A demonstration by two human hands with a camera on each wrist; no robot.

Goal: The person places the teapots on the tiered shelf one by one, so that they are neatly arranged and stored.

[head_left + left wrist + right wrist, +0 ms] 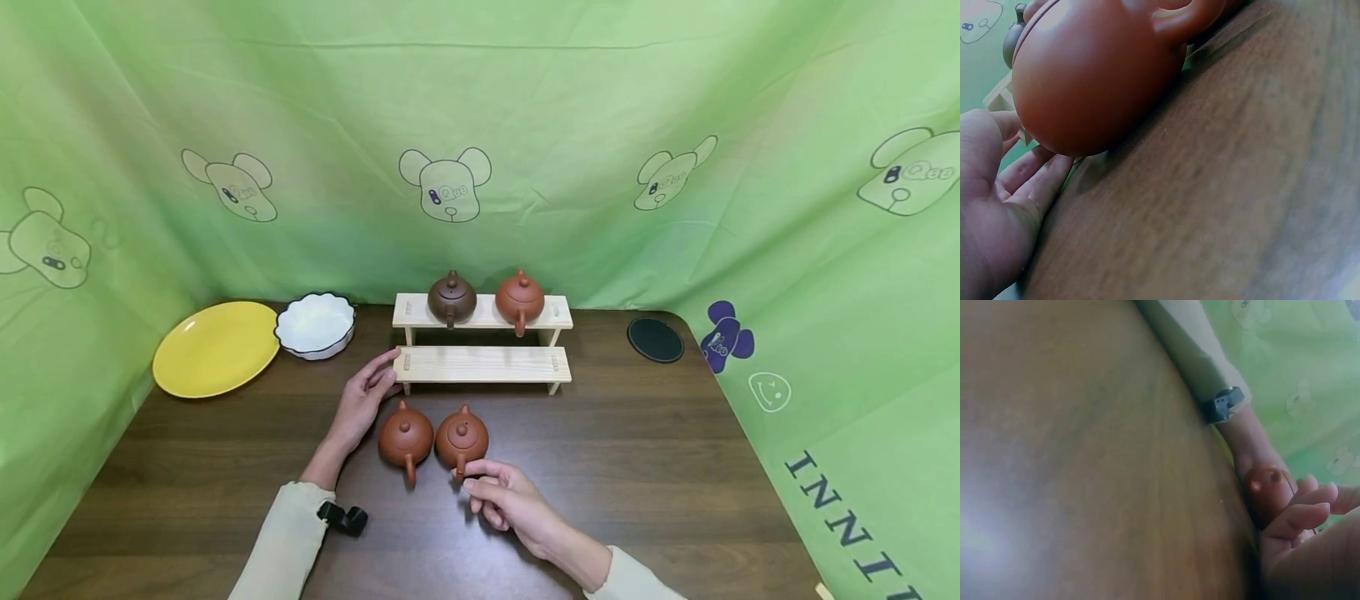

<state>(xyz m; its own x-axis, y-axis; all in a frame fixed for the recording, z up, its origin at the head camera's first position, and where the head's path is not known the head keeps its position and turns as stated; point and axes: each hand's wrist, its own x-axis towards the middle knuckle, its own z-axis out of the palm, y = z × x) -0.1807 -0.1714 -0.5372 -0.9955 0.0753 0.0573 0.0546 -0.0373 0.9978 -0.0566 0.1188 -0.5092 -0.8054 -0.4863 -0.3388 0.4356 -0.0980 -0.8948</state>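
Observation:
A reddish-brown teapot (462, 433) stands on the table, its handle toward me. My right hand (517, 508) pinches that handle between thumb and index finger. Close on its left stands another reddish-brown teapot (405, 435), which looms large in the left wrist view. My left hand (362, 404) holds the left end of the lower wooden stand (480, 364); the front teapot partly hides those fingers in the left wrist view. On the taller wooden stand (411, 310) behind sit a dark brown teapot (452, 297) and an orange-brown teapot (520, 298).
At the back left lie a yellow oval plate (216, 350) and a white scalloped bowl (315, 325). A dark round coaster (656, 340) lies at the back right of the wooden table (637, 467). Green printed cloth (570, 108) hangs around the back and sides.

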